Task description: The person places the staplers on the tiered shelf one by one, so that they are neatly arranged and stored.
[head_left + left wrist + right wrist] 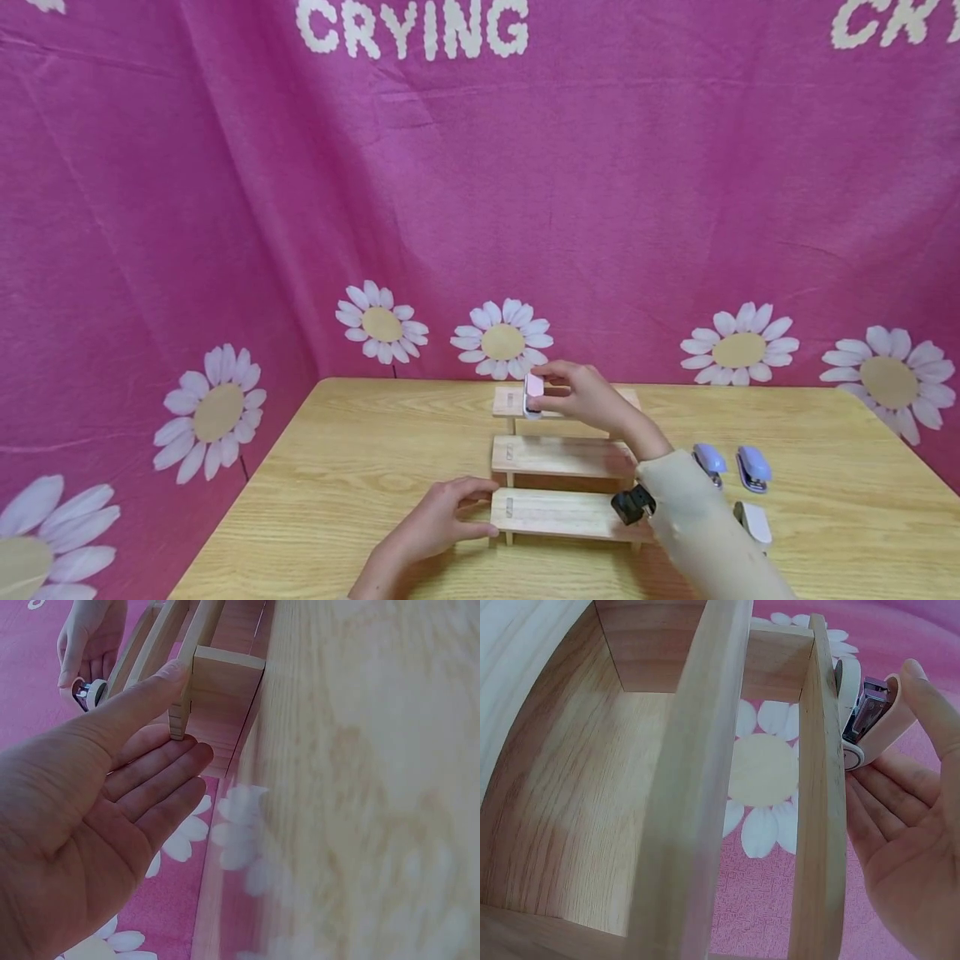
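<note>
A pink-and-white mini stapler is pinched in my right hand, at the left part of the top step of a three-step wooden stand. In the right wrist view the stapler is beside the top board, its metal inside facing the camera; I cannot tell whether it bears on the board. My left hand holds the left end of the lowest step, thumb at the front edge and fingers toward the back. The left wrist view shows thumb and forefinger either side of the board's end, the other fingers stretched out.
Right of the stand are two lavender staplers and a white stapler, partly behind my right sleeve. A black wrist camera hangs over the stand's right end. Behind the wooden table hangs a pink flowered cloth.
</note>
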Available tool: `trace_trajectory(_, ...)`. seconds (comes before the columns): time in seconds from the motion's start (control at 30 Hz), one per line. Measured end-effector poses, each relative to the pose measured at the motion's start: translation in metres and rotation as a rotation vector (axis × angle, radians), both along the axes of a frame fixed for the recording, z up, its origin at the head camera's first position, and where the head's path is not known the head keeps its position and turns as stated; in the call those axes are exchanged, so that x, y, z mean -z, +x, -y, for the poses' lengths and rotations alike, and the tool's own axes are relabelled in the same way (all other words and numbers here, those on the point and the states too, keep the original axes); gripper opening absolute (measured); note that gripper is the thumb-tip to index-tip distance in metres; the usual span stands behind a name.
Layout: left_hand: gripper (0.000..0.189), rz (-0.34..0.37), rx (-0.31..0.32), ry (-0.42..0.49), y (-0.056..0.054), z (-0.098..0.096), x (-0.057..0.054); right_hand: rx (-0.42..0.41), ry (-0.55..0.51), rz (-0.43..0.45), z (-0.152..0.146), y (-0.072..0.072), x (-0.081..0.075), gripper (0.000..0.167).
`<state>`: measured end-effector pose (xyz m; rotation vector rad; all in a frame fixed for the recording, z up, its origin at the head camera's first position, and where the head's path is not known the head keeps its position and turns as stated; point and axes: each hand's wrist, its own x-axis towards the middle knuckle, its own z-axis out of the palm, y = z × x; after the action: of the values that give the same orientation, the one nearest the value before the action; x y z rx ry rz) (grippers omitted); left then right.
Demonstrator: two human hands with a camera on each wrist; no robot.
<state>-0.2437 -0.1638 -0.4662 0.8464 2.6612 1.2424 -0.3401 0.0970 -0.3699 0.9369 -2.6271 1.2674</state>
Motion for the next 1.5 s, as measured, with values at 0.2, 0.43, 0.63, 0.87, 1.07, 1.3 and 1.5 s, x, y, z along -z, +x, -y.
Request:
trace_trajectory(0.2,0.048,0.004,0.007,0.013,0.000,0.000,0.000,0.006,0.031,-0.008,0.002,0.000,-0.001,0.050)
trace_trajectory(0.43,0.048,0.008,-0.004,0.002,0.000,0.000,-0.001,0.003,0.035,0.004,0.002,-0.001,-0.001,0.052)
trace_trajectory(0.63,0.049,-0.008,-0.006,-0.013,0.001,-0.001,-0.001,0.036,0.050,-0.031,-0.009,0.006,-0.006,0.059)
trace_trajectory(0.87,0.051,-0.009,-0.020,-0.036,0.001,0.000,-0.001,0.078,0.093,-0.103,-0.037,0.020,-0.020,0.058)
trace_trajectory(1.07,0.051,-0.010,-0.016,-0.019,0.001,0.000,0.001,0.101,0.126,-0.105,-0.070,0.039,-0.028,0.058)
trace_trajectory(1.3,0.052,0.018,-0.015,-0.015,0.001,-0.002,0.000,0.131,0.159,-0.147,-0.115,0.068,-0.023,0.052)
trace_trajectory(1.5,0.050,0.004,-0.007,0.002,-0.001,-0.002,0.000,0.134,0.148,-0.173,-0.155,0.093,-0.005,0.055)
